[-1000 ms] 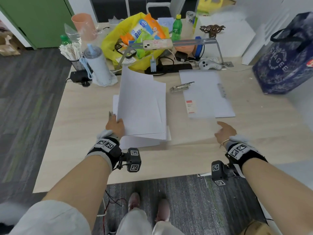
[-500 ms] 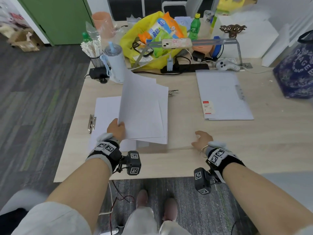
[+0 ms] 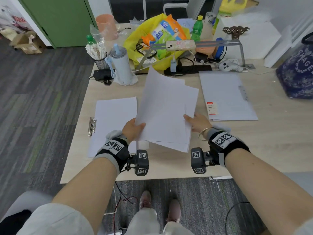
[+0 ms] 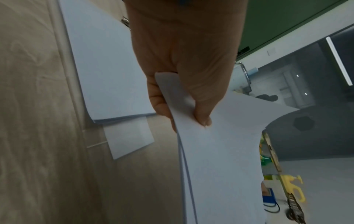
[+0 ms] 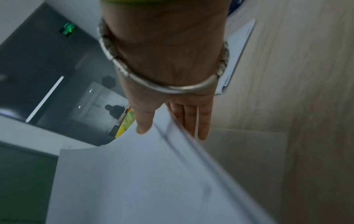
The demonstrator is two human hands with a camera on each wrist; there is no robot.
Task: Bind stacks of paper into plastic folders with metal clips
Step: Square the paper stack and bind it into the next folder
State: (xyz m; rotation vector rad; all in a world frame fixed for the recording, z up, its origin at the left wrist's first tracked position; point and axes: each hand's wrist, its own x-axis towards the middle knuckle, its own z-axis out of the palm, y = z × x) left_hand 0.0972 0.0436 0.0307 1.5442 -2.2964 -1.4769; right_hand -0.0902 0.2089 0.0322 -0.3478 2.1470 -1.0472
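Note:
A loose stack of white paper is lifted off the wooden table, its sheets fanned out of line. My left hand pinches its lower left corner, thumb on top. My right hand holds the right edge, thumb over the sheets and straight fingers beneath. Below on the left lies a folder with paper and a metal clip at its left edge. A second plastic folder with a red label lies to the right.
Along the back of the table stand a pale blue tumbler, a mesh pen holder, a yellow bag of snacks, a phone on a metal stand and a black power strip. A dark blue tote sits far right.
My right hand came from the bare table on the right to the stack's right edge and took hold. The stack has risen and shifted right, uncovering the folder and clip on the left.

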